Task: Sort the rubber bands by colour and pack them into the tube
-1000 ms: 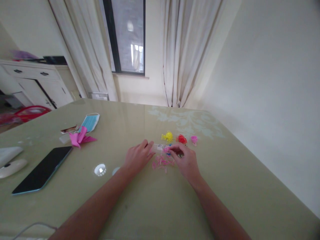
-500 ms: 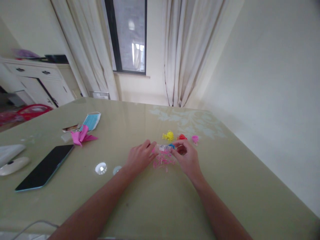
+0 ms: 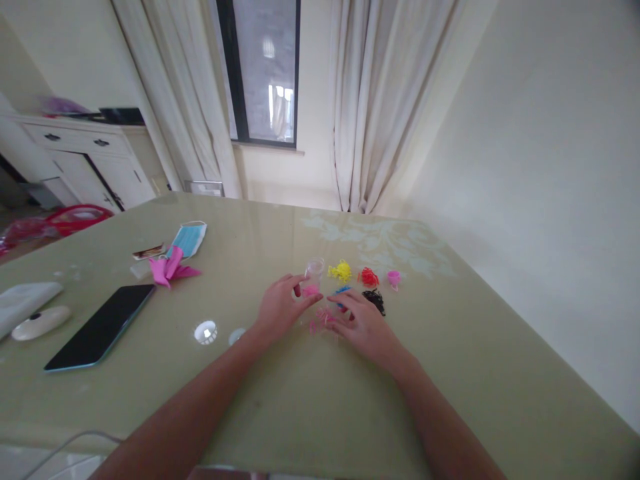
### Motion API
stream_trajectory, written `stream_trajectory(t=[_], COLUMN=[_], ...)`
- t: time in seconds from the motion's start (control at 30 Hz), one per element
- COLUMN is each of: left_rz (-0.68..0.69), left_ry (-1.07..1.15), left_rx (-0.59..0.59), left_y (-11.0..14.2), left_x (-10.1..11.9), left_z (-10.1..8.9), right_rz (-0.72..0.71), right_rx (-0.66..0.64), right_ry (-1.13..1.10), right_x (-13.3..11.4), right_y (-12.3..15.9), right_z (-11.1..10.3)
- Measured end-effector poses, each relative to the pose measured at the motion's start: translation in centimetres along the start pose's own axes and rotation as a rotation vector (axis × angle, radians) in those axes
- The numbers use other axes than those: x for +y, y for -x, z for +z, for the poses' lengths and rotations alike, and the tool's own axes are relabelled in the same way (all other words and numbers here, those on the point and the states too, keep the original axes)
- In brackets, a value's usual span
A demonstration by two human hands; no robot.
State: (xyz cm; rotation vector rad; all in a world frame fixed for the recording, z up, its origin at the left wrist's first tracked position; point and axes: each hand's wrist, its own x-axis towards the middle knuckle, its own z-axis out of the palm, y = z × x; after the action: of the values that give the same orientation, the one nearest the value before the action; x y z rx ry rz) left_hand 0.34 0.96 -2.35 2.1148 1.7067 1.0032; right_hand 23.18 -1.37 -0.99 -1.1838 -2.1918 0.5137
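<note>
My left hand (image 3: 285, 305) curls its thumb and fingers around the lower part of a small clear plastic jar (image 3: 315, 268), which stands upright with pink bits at its bottom. Just to the right, my right hand (image 3: 363, 327) is over a loose pile of pink rubber bands (image 3: 320, 321). Its thumb and forefinger are apart, the thumb touching the pile's edge. Blue bands (image 3: 343, 291) lie partly under its fingers. Black bands (image 3: 374, 301) show past its knuckles. Behind them are a yellow heap (image 3: 341, 270) and a red heap (image 3: 369, 277) of bands.
A small pink cup-like piece (image 3: 394, 279) sits right of the heaps. On the left are a black-screened tablet (image 3: 103, 327), a white mouse (image 3: 41, 323), a folded pink paper shape (image 3: 173, 268) and a blue face mask (image 3: 189, 240). A round clear lid (image 3: 205, 332) lies by my left forearm.
The clear jar, held tilted on its side between both hands, now stands upright in my left hand. My right hand has let go of it and moved down to the pink bands.
</note>
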Motion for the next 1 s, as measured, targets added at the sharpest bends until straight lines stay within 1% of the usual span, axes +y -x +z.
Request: stream_trajectory(t=[0.07, 0.17, 0.27, 0.37, 0.43, 0.5, 0.63, 0.73, 0.87, 1.0], left_rz=[0.003, -0.003, -0.004, -0.001, -0.006, -0.015, -0.027, -0.014, 0.053, 0.104], left_ry=[-0.024, -0.112, -0.162, -0.180, -0.188, -0.210, -0.329, -0.435, -0.492, -0.463], left_rx=[0.020, 0.029, 0.025, 0.024, 0.019, 0.008, -0.052, -0.092, -0.124, -0.125], left_y=[0.1, 0.3, 0.4, 0.4, 0.4, 0.3, 0.3, 0.4, 0.7, 1.1], left_x=[0.1, 0.4, 0.6, 0.6, 0.5, 0.4, 0.3, 0.3, 0.5, 0.8], left_z=[-0.1, -0.4, -0.6, -0.6, -0.7, -0.8, -1.0, -0.9, -0.5, -0.1], right_rz=[-0.042, -0.062, -0.035, -0.010, -0.002, 0.006, 0.061, 0.109, 0.112, 0.105], right_rx=[-0.081, -0.155, -0.168, -0.141, -0.083, 0.013, 0.225, 0.344, 0.447, 0.495], right_ry=[0.098, 0.185, 0.245, 0.279, 0.250, 0.165, -0.102, -0.295, -0.486, -0.516], right_x=[-0.5, -0.8, -0.6, -0.1, 0.2, 0.4, 0.9, 0.9, 0.3, -0.5], right_y=[0.1, 0.1, -0.3, -0.5, -0.6, -0.6, -0.7, -0.8, -0.9, -0.9], right_z=[0.7, 1.6, 2.1, 2.1, 2.0, 1.7, 0.8, 0.1, -0.1, 0.4])
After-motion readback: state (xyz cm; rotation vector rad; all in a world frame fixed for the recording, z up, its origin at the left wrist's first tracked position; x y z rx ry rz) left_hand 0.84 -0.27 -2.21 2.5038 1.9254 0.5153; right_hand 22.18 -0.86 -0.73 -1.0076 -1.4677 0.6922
